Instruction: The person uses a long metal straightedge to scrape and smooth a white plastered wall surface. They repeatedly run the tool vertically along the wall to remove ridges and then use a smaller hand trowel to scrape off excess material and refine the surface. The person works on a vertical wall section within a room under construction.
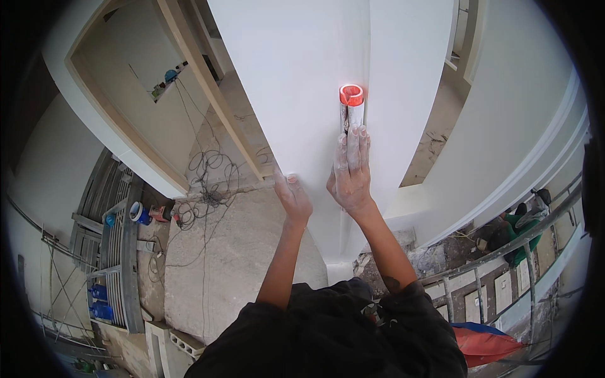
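Observation:
A white column [287,75] rises in front of me, with a vertical step in its face. My right hand [353,179] is dusted white, with its long fingers stretched along a short white tube [355,113] and holding it against the column beside this step. The tube's open end has a bright orange-red rim, and a dark slit runs down its side. Lower and to the left, my left hand [294,200] grips the column's left edge. Its thumb lies on the front face, while the other fingers are mostly hidden at the edge.
Tangled black cables [213,179] lie on the floor by a wooden door frame [211,88]. Metal scaffold frames [120,252], a white bucket [136,211] and blue containers [101,310] are at left. A metal railing [504,252] curves along the right, with red-and-blue fabric [485,345] below.

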{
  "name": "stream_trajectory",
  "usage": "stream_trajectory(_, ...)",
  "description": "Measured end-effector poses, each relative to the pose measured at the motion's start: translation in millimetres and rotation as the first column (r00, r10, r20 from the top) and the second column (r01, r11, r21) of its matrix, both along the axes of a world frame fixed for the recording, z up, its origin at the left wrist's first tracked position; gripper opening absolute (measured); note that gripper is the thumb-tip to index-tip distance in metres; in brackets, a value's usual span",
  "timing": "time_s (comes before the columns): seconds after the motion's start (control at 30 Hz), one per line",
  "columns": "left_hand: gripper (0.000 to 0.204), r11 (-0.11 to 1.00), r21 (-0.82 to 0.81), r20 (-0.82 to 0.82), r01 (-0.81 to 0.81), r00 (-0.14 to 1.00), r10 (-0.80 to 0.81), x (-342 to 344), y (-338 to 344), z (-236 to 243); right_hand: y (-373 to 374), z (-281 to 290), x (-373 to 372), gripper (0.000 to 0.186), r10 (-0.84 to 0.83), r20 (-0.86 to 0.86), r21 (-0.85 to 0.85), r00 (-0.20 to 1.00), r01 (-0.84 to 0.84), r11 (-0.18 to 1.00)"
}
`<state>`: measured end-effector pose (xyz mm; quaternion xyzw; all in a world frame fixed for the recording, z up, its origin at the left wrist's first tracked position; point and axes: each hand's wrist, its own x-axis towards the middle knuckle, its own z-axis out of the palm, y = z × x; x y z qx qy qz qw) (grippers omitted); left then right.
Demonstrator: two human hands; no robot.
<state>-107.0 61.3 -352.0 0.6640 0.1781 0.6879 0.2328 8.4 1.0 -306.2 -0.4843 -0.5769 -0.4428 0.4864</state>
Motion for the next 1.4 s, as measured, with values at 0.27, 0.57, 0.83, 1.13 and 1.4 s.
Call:
stream_trajectory(0.27,0.063,0.998,-0.06,-0.016,0.005,1.0,-0.006,-1.6,0.2,-4.3,3.8,32.2,4.2,0.067,0.054,0.041,0.097,0.998,-0.058,0.994)
stream_trajectory(0.57,0.065,0.999,-0.034,0.009,0.012,1.0,-0.012,1.4,11.9,-12.9,1.9,46.6,4.0,0.052,0.104,0.025,0.171,0.994,-0.107,0.979)
stream_trajectory(0.83,0.06,0.999,-0.015,-0.009,0.03,1.0,-0.03,-6.4,11.3,-11.1,10.4,65.3,1.8,0.044,0.065,0.102,0.233,0.993,-0.087,0.968)
stream_trajectory(1.13,0.044,0.923,0.223,0.116,-0.313,0.949,0.294,-2.7,8.2,-7.6,10.4,63.5,21.2,0.042,0.077,0.214,0.309,0.974,-0.143,0.94)
stream_trajectory(1.4,0.032,0.346,-0.779,0.326,0.523,0.809,-0.49,-7.0,-118.4,-56.6,13.0,67.4,22.4,0.038,-0.035,0.234,0.234,0.971,-0.022,0.972)
